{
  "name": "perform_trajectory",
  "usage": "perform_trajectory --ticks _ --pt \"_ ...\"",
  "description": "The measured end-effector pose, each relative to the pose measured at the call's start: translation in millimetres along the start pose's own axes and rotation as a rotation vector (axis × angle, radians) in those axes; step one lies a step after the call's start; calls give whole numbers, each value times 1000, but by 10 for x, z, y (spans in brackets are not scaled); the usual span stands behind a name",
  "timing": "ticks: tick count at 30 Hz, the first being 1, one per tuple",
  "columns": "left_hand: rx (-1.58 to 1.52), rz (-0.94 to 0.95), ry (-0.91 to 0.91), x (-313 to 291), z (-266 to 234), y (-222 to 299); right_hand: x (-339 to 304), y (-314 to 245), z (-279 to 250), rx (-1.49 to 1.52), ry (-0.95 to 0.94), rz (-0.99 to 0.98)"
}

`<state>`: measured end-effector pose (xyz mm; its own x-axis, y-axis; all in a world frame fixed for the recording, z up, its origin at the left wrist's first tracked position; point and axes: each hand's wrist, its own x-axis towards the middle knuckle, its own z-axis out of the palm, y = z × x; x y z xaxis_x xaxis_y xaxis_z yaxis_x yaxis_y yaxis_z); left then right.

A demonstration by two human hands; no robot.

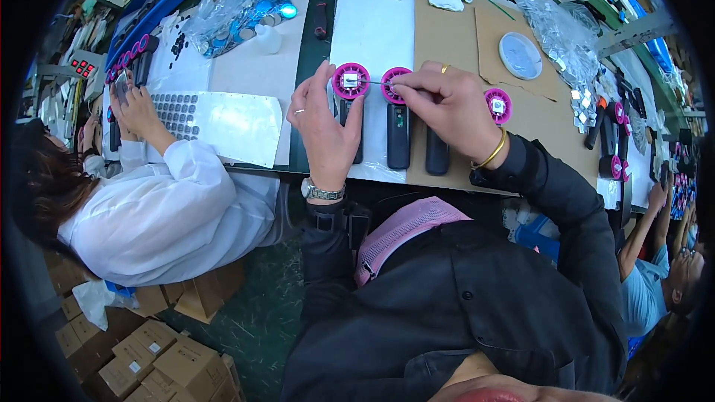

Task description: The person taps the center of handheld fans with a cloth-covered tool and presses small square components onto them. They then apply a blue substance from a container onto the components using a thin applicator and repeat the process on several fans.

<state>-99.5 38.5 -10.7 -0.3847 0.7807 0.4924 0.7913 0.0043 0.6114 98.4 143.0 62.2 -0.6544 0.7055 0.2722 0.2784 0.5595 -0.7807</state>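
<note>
My left hand steadies the pink round head of a handheld device, fingers at its left rim and thumb below right. A white square part sits in the middle of that head. In a pinch, my right hand holds a thin dark rod, its tip at the white square. Just right stands a second device with a pink head and black handle, its head partly behind my right fingers. Another black handle lies below my right hand, its upper end hidden. Beyond my right wrist is another pink head.
A plastic bag of blue discs, a small white bottle and a screwdriver lie at the back. Right are a round dish and clear bags. A co-worker sits left beside a sheet of grey pieces.
</note>
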Motion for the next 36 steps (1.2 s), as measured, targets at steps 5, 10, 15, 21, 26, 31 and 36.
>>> perform_trajectory --ticks 5,10,15,21,26,31,36 --pt "14 -7 -6 5 -4 -17 -64 81 18 -422 10 -488" --pt "13 -11 -12 8 -3 -48 -177 116 24 -690 -175 -698" --pt "20 4 -5 3 -6 -60 -235 137 82 -755 -239 -694" --pt "24 -2 -7 -4 -3 -56 -283 87 70 -771 -236 -695" --pt "63 -12 -13 -19 -3 -63 -272 30 29 -707 -169 -720" --pt "58 -7 -17 -14 -7 -69 -201 -29 -34 -489 -12 -638" --pt "34 -2 -13 -32 -16 -56 -153 -39 8 -282 141 -380"
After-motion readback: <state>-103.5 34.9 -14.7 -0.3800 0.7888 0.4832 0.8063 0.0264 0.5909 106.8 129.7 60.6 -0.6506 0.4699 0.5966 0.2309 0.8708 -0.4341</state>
